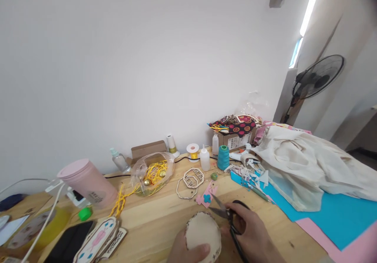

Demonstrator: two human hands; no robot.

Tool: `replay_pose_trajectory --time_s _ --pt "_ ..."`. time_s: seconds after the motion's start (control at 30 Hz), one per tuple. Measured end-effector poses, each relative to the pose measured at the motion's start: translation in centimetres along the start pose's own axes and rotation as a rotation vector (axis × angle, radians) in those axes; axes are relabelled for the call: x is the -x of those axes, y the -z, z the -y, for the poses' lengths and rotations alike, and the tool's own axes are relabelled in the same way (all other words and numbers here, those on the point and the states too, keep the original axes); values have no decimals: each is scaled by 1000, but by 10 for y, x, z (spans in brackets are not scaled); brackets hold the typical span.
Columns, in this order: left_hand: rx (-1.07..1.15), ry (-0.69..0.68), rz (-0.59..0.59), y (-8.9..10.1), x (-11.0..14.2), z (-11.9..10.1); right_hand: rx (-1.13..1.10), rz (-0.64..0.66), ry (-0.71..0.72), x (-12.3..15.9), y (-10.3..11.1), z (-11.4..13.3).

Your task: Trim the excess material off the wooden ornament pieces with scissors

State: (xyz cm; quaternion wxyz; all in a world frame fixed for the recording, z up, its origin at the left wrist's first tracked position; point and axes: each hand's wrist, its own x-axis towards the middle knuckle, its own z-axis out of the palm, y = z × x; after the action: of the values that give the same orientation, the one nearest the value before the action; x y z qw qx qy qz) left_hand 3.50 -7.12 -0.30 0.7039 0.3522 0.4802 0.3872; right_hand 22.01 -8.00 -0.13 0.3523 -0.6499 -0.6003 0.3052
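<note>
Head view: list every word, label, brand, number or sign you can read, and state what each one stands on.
No text here is legible.
Pink tumbler: dark print on its side, too blurred to read.
Cardboard box by the wall: a white label with dark print, too small to read.

Crowding the back edge of a pale wooden table (153, 220) are, from left, a pink tumbler (92, 182), a clear plastic bag (138, 176) of yellow cord, a spool of yellow thread (193, 156), a white squeeze bottle (205, 160), a teal thread cone (223, 159) and a cardboard box (239, 141). Toward the left front corner lie a black phone (69, 241) and wooden plaques (98, 239), a green cap (85, 214) just behind. An openwork wooden octagon (193, 178) and pink paper scraps (200, 201) occupy the middle; a blue sheet (338, 212) spreads along the right side.
</note>
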Motion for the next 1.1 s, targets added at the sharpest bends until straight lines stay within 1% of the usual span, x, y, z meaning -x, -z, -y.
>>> replay_pose_trajectory --time_s 0.07,0.13,0.17,0.23,0.3,0.33,0.4,0.43,0.5,0.57,0.6,0.67,0.73,0.9,1.0,1.1 --pt "-36 -74 50 -5 -6 0 -234 90 22 4 -10 9" --pt "-7 -119 64 -11 -10 2 -459 121 28 4 -17 16" --pt "40 -107 56 -15 -11 3 -550 112 23 3 -18 19" --pt "153 -26 27 -22 -12 9 -667 76 18 0 -20 23" --pt "248 76 -21 -27 -14 18 -709 70 20 -3 -19 26" --pt "286 100 -54 -28 -16 22 -706 82 24 -5 -19 27" --pt "333 68 -166 -28 -21 29 -642 101 35 -6 -15 26" --pt "328 34 -232 -26 -24 31 -569 85 37 -6 -12 23" --pt "296 -17 -348 -21 -29 33 -326 6 37 -5 -5 17" --pt "292 -12 -404 -16 -32 34 -8 -39 40 -2 3 11" --pt "314 -3 -412 -14 -33 34 107 -19 54 1 6 9" --pt "357 -2 -420 -12 -34 35 236 53 92 5 10 8" --pt "388 -13 -417 -12 -34 35 275 101 113 8 10 10" --pt "475 -56 -411 -12 -32 30 285 150 75 7 8 14" --pt "483 -31 -445 -14 -29 24 252 154 78 5 10 13" --pt "442 -6 -453 -16 -23 21 217 172 69 -2 16 9"
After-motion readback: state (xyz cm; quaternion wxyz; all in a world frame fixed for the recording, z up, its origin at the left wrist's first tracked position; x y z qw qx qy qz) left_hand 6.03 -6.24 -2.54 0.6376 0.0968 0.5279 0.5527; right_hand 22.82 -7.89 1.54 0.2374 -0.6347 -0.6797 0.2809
